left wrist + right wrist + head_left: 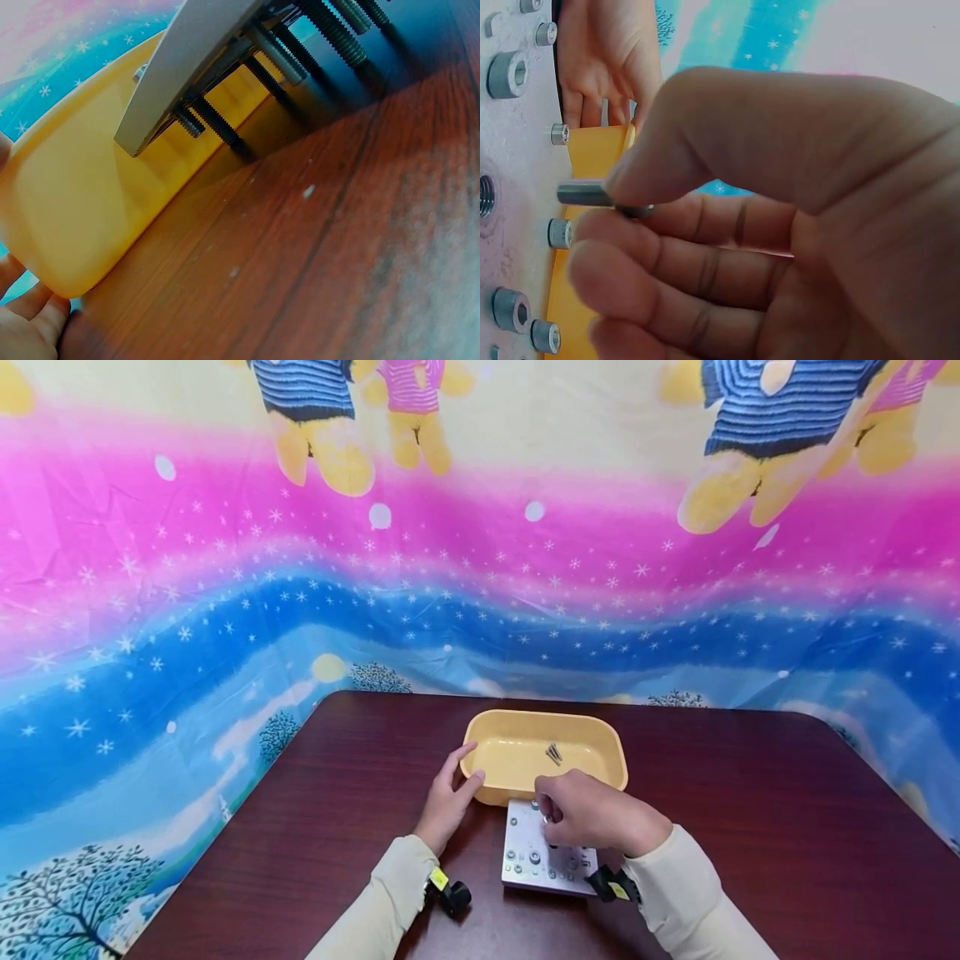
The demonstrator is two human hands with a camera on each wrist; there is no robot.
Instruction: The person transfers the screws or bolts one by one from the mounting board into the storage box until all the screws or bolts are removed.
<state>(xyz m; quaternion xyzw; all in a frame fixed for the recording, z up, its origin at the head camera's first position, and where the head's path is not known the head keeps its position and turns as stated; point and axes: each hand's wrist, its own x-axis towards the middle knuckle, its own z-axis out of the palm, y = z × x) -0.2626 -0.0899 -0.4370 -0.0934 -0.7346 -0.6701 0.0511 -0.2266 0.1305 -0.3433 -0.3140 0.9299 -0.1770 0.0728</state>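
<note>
At the lower edge of the head view we see two pale sleeves [401, 877], each with a small black device [453, 897] strapped at the wrist. Just above them, right of centre, sits a metal plate [525, 835] set with bolt heads [508, 75]; from the left wrist we see threaded bolts [334, 34] sticking down beneath it. Over the plate our right hand [588, 814] pinches a short metal pin [585, 193] between thumb and forefinger. In the right wrist view the pin lies just beside the plate's face, apart from it, near a threaded hole [486, 196] at the left edge.

Our left hand [444, 802] grips the left end of a yellow tub [510, 766], thumb and forefinger parted at its rim, other fingers by its bottom corner. The tub stands at lower centre, just beyond the plate, and a few small screws [553, 753] lie together on its floor, right of the middle.

Under everything we have a dark red-brown wooden table [360, 793], with rounded far corners. Behind it hangs a cloth [480, 602] in pink and blue, printed with snowflakes, trees at lower left and yellow bears in striped tops along the upper edge.
</note>
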